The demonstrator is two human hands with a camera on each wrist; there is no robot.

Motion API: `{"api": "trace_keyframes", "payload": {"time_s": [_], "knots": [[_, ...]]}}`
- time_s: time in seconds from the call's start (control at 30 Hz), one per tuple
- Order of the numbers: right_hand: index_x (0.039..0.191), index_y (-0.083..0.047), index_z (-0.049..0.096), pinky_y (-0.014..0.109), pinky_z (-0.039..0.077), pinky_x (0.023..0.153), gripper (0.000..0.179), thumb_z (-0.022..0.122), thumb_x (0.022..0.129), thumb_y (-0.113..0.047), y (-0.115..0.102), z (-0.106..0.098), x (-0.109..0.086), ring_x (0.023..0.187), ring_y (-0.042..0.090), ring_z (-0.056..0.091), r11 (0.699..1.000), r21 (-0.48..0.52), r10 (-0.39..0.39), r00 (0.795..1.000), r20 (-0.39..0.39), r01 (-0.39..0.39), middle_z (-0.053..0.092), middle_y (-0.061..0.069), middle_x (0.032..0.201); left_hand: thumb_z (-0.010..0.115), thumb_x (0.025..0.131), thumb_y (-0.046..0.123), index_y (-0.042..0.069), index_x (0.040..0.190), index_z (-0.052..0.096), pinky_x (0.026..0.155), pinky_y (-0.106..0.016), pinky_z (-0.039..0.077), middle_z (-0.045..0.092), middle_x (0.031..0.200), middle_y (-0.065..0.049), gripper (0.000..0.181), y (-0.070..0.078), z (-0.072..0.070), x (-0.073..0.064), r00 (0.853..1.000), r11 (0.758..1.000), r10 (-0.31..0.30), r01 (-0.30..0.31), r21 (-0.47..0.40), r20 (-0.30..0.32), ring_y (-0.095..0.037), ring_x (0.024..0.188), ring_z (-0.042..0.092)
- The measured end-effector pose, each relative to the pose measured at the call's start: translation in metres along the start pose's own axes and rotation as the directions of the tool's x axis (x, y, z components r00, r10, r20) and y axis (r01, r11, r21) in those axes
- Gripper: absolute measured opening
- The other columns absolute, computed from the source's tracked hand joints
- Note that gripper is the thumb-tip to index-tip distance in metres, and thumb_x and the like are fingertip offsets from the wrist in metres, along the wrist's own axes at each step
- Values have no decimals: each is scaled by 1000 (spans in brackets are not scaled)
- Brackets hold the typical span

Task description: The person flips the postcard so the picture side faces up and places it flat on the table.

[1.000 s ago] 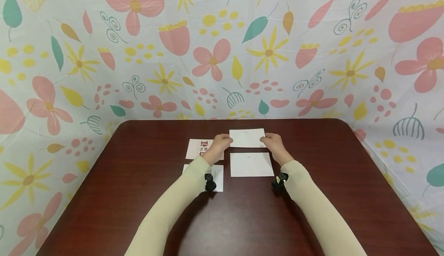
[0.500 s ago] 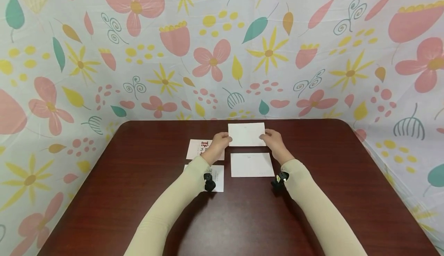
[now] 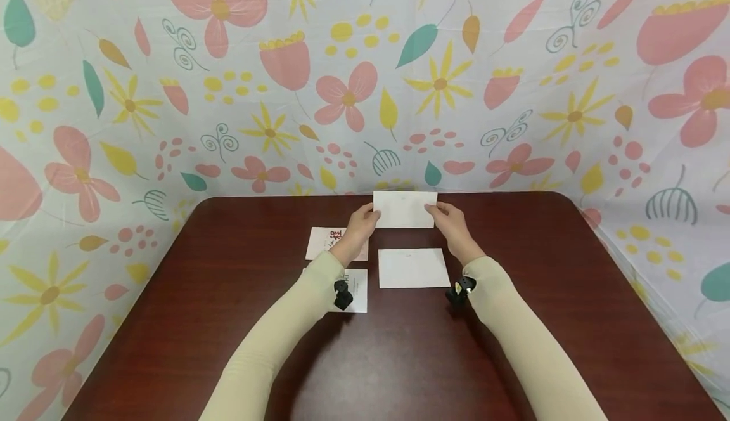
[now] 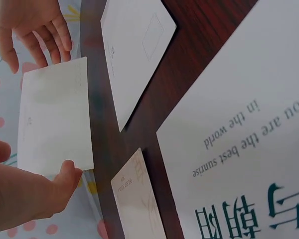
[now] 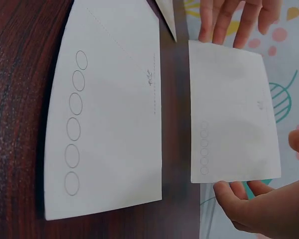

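Observation:
My left hand and right hand hold a white postcard by its two short sides, raised near the table's back edge. Thumbs lie on its near face. Its visible side carries a small faint mark and, in the right wrist view, a row of printed circles along one edge of the postcard. A second white postcard lies below it on the table, with similar circles. Beside my left arm lie a postcard with red characters and one with dark green characters and English text, both partly covered in the head view.
The dark red-brown wooden table has rounded back corners. A cloth with flowers and leaves hangs behind and around it. Black wrist cameras sit on both cream sleeves.
Both hands have lifted the held postcard up and away, so its top now overlaps the table's back edge. It shows more of its face. The other postcards have stayed put.

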State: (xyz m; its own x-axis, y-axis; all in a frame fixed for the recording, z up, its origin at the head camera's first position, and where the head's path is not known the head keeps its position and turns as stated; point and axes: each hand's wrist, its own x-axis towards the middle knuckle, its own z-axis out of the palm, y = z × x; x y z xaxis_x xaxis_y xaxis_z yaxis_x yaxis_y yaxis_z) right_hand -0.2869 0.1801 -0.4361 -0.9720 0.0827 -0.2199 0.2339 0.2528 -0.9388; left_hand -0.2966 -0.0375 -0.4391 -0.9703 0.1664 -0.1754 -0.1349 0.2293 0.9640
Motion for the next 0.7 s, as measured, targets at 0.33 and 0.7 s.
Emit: {"api": "trace_keyframes", "payload": {"time_s": [0.33,0.7], "knots": [[149,0,28,49,28,111,75,47,97,-50,-1,1,1,134,39,36,999,47,-19,999,-48,21,32,21,150,43,102,29,4,144,39,108,-43,36,42,144,-18,49,4,2,0,998,997,32,-37,-66,-62,-33,132,42],[142,4,39,45,35,108,61,51,99,-37,2,6,-2,131,38,41,993,115,0,995,-102,11,41,22,142,49,101,34,-1,124,53,103,-44,39,52,133,-17,43,-1,1,-3,989,996,62,-69,-53,-136,-34,123,48]]}}
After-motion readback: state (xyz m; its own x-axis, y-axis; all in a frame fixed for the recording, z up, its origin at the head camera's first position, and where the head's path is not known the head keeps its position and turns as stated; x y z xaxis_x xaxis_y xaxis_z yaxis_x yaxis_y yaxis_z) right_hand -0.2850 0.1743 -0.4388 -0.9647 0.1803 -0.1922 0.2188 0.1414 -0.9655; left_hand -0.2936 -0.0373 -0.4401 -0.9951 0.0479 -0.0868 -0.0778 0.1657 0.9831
